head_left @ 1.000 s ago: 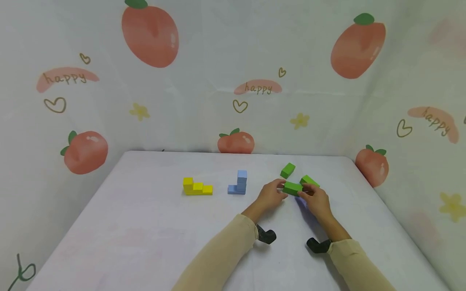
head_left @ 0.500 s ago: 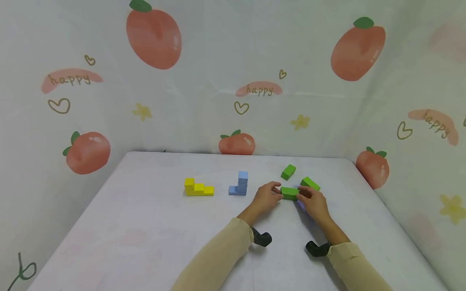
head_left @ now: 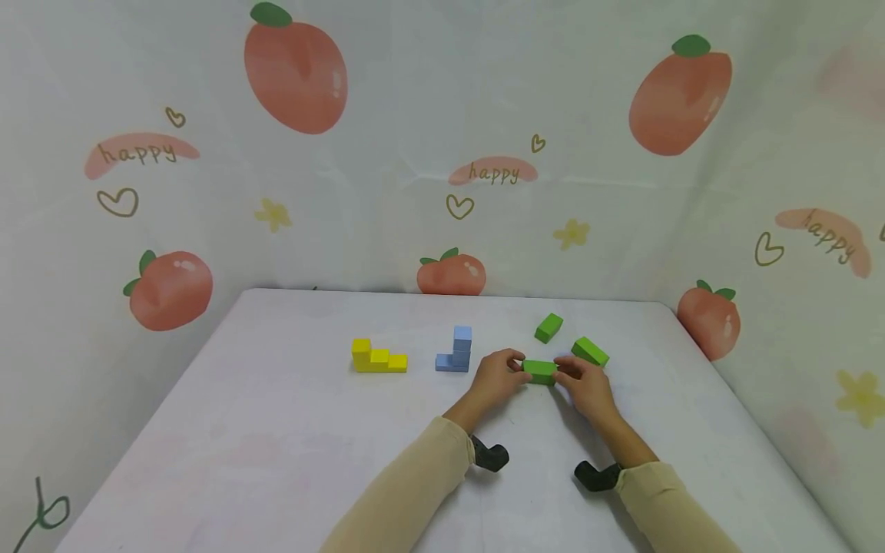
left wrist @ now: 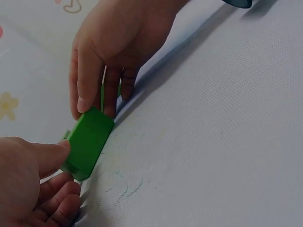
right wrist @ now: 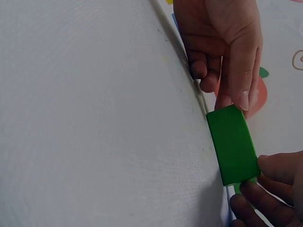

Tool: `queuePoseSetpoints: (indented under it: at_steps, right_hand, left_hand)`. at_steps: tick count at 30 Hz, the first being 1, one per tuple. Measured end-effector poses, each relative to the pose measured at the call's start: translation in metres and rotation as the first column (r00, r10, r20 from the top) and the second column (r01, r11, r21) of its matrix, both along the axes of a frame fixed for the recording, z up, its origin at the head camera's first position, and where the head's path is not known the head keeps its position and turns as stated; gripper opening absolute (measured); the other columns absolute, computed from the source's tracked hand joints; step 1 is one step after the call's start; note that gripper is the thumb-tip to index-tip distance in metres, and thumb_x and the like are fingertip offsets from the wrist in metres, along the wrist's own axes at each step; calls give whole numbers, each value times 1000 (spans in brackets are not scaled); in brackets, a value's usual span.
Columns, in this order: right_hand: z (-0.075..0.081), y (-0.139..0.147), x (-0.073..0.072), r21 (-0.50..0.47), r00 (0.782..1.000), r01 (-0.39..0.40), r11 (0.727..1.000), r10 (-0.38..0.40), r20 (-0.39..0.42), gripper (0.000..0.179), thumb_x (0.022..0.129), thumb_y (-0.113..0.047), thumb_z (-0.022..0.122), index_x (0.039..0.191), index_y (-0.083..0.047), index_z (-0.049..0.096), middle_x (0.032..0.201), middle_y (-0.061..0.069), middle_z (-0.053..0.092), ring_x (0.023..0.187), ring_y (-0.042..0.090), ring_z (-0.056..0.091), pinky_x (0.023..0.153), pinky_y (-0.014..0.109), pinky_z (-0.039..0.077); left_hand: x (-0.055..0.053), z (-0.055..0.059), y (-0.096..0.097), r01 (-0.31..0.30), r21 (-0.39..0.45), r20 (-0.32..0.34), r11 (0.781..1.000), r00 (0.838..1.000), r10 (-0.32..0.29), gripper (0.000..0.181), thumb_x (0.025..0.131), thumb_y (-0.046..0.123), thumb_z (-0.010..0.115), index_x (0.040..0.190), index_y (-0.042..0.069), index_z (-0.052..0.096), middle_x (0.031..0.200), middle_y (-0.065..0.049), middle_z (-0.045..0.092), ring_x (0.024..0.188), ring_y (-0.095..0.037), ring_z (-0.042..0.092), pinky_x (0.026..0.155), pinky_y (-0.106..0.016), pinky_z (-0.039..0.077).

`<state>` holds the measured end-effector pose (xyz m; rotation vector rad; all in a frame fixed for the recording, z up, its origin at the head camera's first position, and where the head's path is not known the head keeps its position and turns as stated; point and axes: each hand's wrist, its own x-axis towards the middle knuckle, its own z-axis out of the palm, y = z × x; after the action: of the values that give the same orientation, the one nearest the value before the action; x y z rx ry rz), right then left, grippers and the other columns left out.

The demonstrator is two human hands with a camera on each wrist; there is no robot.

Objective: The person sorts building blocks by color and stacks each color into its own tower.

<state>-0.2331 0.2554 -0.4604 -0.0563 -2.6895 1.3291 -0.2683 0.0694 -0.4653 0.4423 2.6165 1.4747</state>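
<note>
In the head view a green rectangular block [head_left: 539,372] lies lengthwise between my two hands, right of the table's middle. My left hand [head_left: 496,379] pinches its left end with thumb and fingers. At the other end my right hand [head_left: 588,390] grips it the same way. The right wrist view shows the broad green face of the block [right wrist: 233,145], with a thumb at each end. From the left wrist, the block [left wrist: 87,142] appears close over the white cloth. Two similar green blocks lie farther back, one [head_left: 549,328] behind the held block and one [head_left: 590,351] beyond my right hand.
Left of my hands stands an L-shaped arrangement of blue blocks [head_left: 461,349]. Farther left, yellow blocks [head_left: 371,358] form descending steps. The white-covered table [head_left: 276,445] meets a fruit-printed cloth backdrop [head_left: 387,153] at its back. Black wrist mounts [head_left: 491,455] jut out below both hands.
Both hands have moved left and slightly nearer with the green block between them. The block has turned from slanted to nearly level. The other blocks have stayed in place.
</note>
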Motion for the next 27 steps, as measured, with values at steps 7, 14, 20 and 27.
queuePoseSetpoints:
  at_steps: [7,14,20,27]
  right_hand:
    - [-1,-4,0,8,999,-31,1000,31,-20,28,92,-3,64,119,7,63,109,24,66,103,36,62,80,34,49]
    - [-1,-5,0,12,999,-28,1000,28,-25,28,92,-3,64,118,7,64,107,23,67,102,35,62,79,34,49]
    - [0,-4,-1,5,999,-44,999,44,-16,29,92,-4,64,119,7,63,110,24,66,105,36,62,82,36,49]
    - [2,-2,-6,-4,1000,-9,1000,9,-1,32,94,-9,64,122,5,62,112,22,66,106,34,61,82,32,48]
  left_hand:
    - [0,-4,-4,-27,-10,-35,1000,999,26,30,84,18,76,112,9,69,92,1,65,86,-12,57,78,-30,46]
    - [1,-6,-4,-40,16,10,999,999,40,29,86,18,75,114,11,68,103,2,68,99,-13,58,88,-33,45]
    - [1,-5,-3,-53,26,29,998,998,53,28,86,17,75,112,12,68,103,3,68,100,-12,58,90,-34,45]
    - [2,-4,-3,-59,32,39,998,998,57,27,86,18,76,111,12,68,103,3,68,98,-11,58,88,-33,44]
